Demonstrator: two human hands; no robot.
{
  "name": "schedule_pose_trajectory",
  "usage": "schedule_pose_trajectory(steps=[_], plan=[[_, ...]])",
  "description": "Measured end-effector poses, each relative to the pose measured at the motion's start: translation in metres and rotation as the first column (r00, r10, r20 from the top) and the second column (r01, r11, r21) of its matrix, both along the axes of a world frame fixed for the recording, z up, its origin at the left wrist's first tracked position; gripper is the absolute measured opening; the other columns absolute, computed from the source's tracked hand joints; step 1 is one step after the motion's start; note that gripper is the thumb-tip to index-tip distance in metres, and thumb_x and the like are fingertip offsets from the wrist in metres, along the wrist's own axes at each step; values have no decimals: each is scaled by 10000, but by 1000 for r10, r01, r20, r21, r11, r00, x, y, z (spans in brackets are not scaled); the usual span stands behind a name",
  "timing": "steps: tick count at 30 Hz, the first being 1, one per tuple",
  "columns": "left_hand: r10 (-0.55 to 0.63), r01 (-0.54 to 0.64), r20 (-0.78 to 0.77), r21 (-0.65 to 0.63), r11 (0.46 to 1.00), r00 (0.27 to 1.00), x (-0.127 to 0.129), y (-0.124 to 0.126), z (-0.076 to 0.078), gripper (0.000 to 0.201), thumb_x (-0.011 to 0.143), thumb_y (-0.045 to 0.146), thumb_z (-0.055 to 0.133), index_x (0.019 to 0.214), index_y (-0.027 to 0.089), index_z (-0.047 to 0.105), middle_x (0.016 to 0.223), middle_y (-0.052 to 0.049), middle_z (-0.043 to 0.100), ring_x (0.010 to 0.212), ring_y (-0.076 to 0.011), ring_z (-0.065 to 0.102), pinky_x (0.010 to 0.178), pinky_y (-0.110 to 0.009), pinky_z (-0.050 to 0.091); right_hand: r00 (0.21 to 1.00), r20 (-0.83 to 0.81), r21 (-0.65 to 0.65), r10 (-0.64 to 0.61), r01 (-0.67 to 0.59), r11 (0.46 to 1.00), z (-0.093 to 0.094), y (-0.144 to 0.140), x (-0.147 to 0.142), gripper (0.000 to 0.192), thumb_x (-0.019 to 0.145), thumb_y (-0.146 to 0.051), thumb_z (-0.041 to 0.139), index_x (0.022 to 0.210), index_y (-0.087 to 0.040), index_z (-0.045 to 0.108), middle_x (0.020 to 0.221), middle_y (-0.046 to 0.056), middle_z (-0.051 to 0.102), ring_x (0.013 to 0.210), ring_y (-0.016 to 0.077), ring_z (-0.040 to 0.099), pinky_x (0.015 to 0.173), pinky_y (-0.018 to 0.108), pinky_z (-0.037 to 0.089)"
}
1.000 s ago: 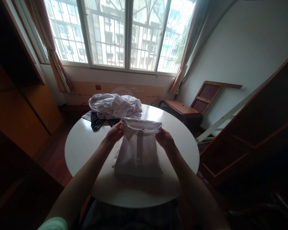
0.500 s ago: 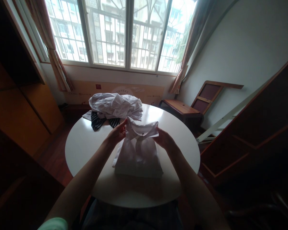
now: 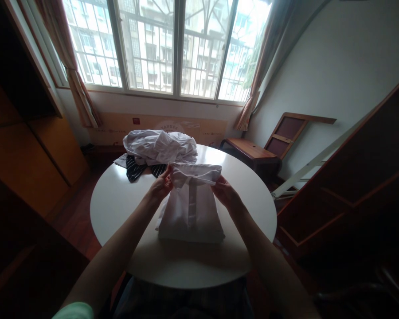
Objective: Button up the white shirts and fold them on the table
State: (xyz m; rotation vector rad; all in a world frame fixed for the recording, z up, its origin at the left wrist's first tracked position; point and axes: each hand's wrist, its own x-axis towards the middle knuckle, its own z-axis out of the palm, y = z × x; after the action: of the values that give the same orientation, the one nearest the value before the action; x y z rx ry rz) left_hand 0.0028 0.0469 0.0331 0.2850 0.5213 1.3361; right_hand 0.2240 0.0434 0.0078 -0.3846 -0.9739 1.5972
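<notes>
Four-panel window [image 3: 177, 51] admits daylight; tied-back curtains [image 3: 77, 91] flank it. Round white table [image 3: 116, 212] stands on reddish-brown floor [image 3: 73, 228]. Wooden chair [image 3: 251, 149] stands near white wall [image 3: 335, 66].

White folded shirt [image 3: 202, 217], white round table [image 3: 119, 208], black-and-white striped cloth [image 3: 135, 168], pale green sleeve [image 3: 73, 311]

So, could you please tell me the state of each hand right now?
Left hand: closed, holding the shirt by its collar.
Right hand: closed, holding the collar's other end.
</notes>
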Motion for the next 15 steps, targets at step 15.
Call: schedule_pose_trajectory(steps=[15], plan=[[4,-5,-10,-10,1000,1000,8,-2,1,229,802,3,409,701,102,589,591,-19,618,517,-68,596,550,-133,482,1000,-4,29,-21,21,999,2,-4,-5,349,579,-3,555,851,-215,605,810,-37,661,799,120,608,751,231,489]])
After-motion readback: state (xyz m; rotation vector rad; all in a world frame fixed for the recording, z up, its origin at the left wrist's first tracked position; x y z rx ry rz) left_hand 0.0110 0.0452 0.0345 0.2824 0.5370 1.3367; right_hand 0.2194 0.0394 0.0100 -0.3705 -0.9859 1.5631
